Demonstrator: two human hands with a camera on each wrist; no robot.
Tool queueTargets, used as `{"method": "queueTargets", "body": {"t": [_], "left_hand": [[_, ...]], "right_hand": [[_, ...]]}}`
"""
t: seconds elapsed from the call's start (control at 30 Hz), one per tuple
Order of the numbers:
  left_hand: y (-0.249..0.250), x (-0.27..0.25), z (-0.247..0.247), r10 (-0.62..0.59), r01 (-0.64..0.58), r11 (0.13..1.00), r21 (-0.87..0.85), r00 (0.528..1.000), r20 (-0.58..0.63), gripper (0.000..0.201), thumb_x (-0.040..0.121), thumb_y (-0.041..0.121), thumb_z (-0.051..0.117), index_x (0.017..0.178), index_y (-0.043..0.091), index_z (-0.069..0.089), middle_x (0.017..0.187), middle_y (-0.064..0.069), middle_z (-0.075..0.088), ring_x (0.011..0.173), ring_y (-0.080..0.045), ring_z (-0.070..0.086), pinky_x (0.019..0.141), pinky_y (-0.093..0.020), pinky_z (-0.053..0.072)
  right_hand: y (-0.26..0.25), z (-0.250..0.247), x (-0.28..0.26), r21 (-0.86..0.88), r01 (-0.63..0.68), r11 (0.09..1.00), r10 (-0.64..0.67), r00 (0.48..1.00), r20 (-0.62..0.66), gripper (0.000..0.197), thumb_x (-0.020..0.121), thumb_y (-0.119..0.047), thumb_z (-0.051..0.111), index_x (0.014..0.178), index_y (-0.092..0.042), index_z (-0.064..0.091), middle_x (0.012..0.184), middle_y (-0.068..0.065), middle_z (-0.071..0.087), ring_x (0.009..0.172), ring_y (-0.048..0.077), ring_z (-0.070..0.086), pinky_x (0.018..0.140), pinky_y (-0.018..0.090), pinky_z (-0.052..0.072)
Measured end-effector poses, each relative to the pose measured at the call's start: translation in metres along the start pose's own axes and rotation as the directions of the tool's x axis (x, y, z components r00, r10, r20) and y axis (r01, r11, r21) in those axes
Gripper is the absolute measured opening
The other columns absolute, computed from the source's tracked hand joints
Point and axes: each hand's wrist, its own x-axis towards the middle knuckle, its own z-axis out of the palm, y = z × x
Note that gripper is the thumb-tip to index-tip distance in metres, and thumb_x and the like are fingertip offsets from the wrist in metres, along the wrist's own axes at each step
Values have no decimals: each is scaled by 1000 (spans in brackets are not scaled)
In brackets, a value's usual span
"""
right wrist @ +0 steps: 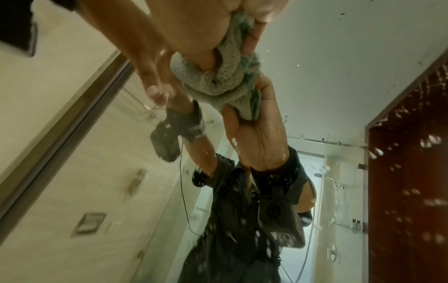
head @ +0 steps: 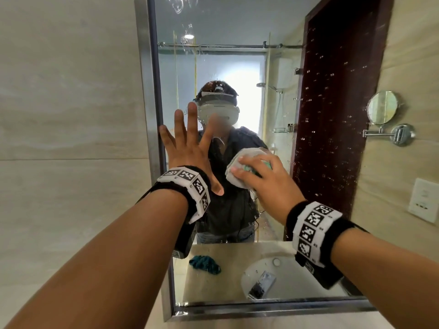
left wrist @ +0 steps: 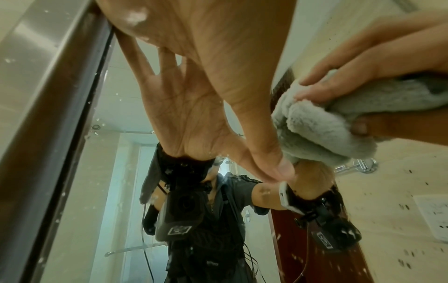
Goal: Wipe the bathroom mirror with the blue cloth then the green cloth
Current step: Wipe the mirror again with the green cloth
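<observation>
The bathroom mirror (head: 237, 55) hangs right in front of me, its right half speckled with water drops. My left hand (head: 188, 144) presses flat on the glass near the left frame, fingers spread and holding nothing; the left wrist view shows its palm (left wrist: 218, 57) against the mirror. My right hand (head: 268, 179) grips the bunched pale green cloth (head: 237, 168) and presses it to the glass at the middle. That cloth (right wrist: 225, 80) shows wadded under my fingers in the right wrist view and also in the left wrist view (left wrist: 315, 126). The blue cloth (head: 204, 264) appears only as a reflection, lying crumpled on the counter.
A steel frame (head: 152, 115) borders the mirror, with tiled wall to its left. On the right wall hang a round swivel mirror (head: 382, 108) and a socket plate (head: 425, 200). A sink (head: 273, 276) and a dark door (head: 337, 103) appear in reflection.
</observation>
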Motion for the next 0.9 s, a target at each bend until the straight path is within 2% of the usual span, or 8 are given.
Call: {"method": "queueTargets", "body": {"t": [0.13,0.27,0.37,0.47,0.57,0.67,0.77,0.9], "left_hand": [[0,0,-2,-6,6,1000,8,1000,14,163,33,80,74,124,29,-51,138,-15,-51,131,-40,-38,108,-66,-6],[0,0,0,-2,2,1000,5,1000,10,162,34,78,75,125,30,-50,136,-14,-52,131,-40,-38,108,-66,-7],[0,0,2,-6,6,1000,18,1000,-7,162,35,78,75,128,30,-48,139,-14,-49,132,-40,-36,108,-66,-8],[0,0,1,-12,13,999,30,1000,-27,162,34,79,74,132,29,-44,143,-15,-45,134,-40,-34,108,-65,-8],[1,-1,0,-12,13,999,43,1000,-16,161,34,80,73,134,29,-42,143,-14,-44,134,-40,-33,108,-65,-9],[4,-6,-5,-17,17,999,34,1000,-12,159,37,77,75,138,29,-37,145,-14,-42,135,-39,-33,104,-64,-14],[3,-19,-6,28,-28,1000,5,999,18,151,45,73,76,141,29,-33,146,-13,-41,135,-36,-34,102,-64,-18],[2,-50,11,104,-104,994,34,994,25,147,49,73,74,142,31,-32,145,-11,-43,132,-31,-39,108,-64,-14]], "right_hand": [[13,-30,40,130,-196,972,201,979,-20,60,77,-1,65,128,-31,51,139,-2,41,122,32,34,94,42,45],[24,-46,66,248,-284,926,328,931,-160,53,81,-2,61,127,-28,54,138,-1,42,116,32,35,97,31,33],[9,-29,49,201,-254,946,275,958,-85,58,77,-3,69,127,-29,54,138,1,38,118,33,38,97,44,43],[0,1,8,128,-9,992,11,1000,-15,62,63,4,75,120,-19,63,127,11,54,115,34,47,88,56,47],[1,20,-33,157,12,988,-38,986,164,48,77,-9,61,122,-26,61,129,9,55,117,36,50,87,56,47],[13,9,-42,72,27,997,-38,987,158,55,68,-12,79,119,-28,62,128,5,56,112,37,52,90,47,49],[28,-20,-18,77,-177,981,175,984,30,64,65,6,76,118,-27,61,129,3,54,110,41,47,89,47,49],[34,-35,15,250,-381,890,408,911,-65,53,80,0,65,124,-29,57,135,-2,43,118,29,34,99,23,26]]}}
